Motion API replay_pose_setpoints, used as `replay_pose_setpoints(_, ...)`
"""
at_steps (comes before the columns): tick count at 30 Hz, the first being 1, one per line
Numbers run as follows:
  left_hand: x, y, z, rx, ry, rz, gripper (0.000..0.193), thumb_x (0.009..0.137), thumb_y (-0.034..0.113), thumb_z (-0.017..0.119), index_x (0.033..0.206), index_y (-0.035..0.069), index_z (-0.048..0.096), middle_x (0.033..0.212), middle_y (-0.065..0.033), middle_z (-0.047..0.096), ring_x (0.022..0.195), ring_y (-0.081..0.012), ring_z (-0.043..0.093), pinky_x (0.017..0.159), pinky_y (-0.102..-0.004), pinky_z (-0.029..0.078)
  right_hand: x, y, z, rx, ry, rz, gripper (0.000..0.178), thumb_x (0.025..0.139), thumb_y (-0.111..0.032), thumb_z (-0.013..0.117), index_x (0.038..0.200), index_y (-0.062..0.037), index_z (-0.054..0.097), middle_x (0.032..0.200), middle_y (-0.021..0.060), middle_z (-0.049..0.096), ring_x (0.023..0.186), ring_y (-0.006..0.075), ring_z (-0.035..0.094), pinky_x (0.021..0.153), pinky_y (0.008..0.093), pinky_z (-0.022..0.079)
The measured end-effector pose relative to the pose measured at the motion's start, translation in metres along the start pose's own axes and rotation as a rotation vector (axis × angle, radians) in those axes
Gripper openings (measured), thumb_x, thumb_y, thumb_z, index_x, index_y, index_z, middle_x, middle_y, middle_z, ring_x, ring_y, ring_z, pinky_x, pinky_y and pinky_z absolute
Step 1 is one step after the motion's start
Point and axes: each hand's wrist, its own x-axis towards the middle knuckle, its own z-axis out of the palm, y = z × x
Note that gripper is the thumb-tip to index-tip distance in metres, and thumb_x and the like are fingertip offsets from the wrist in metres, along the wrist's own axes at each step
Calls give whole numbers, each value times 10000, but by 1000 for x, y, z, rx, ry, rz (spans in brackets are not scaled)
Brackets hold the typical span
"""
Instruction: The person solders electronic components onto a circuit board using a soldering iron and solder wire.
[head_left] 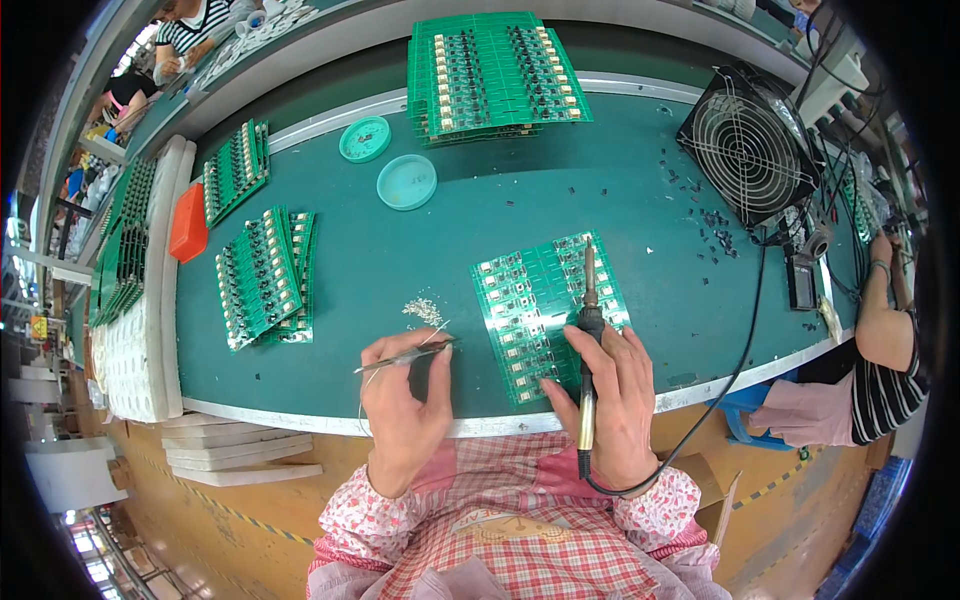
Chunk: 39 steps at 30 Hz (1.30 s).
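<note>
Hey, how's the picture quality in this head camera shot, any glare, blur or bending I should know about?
Head view: sharp at centre, where the right hand holds a soldering iron over the green circuit panel; a pale glare patch on that panel; table edge bows from fisheye; corners black; lighting even, shadows soft.

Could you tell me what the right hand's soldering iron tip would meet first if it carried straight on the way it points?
Probably the green circuit board panel: the right hand holds the soldering iron with its tip over the panel's far part, though its height above the panel is unclear.
</note>
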Motion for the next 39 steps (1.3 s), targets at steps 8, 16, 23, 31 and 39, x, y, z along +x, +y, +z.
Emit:
replay_pose_setpoints(8, -7, -4, -4, 15, -6, 26, 192, 818, -15, 717, 994, 47, 673, 988, -62, 710, 888, -268, 658, 904, -396, 421, -4, 6, 4, 30, 87, -15, 602, 767, -156, 833, 1310, -72, 587, 1158, 173, 614, 1136, 336, 590, 1053, 531, 412)
replay_pose_setpoints(16, -7, -5, -3, 43, -3, 65, 193, 800, -25, 723, 974, 46, 678, 980, -59, 714, 872, -262, 657, 895, -389, 420, -4, 6, 5, 26, 94, -29, 585, 766, -135, 829, 1296, -63, 592, 1132, 178, 613, 1102, 337, 600, 1037, 528, 432)
replay_pose_setpoints(23, -5, -3, -1, 31, -12, 62, 174, 836, -28, 695, 984, 62, 676, 970, -63, 719, 874, -240, 648, 916, -367, 401, -5, 6, 5, 32, 97, -27, 579, 767, -128, 825, 1293, -61, 594, 1124, 182, 614, 1093, 338, 603, 1031, 526, 438)
replay_pose_setpoints(31, -5, -2, -1, 41, -27, 55, 176, 840, -22, 695, 991, 66, 679, 973, -55, 723, 867, -236, 645, 915, -364, 398, -6, 7, 5, 30, 99, -23, 576, 765, -124, 825, 1292, -62, 600, 1108, 185, 611, 1080, 346, 607, 1028, 526, 441)
replay_pose_setpoints(39, -3, 0, 0, 81, 5, 62, 161, 846, -17, 694, 988, 60, 692, 985, -58, 722, 871, -238, 636, 924, -366, 396, -6, 6, 6, 31, 113, -15, 566, 763, -115, 825, 1283, -66, 607, 1105, 181, 612, 1073, 342, 610, 1021, 526, 449)
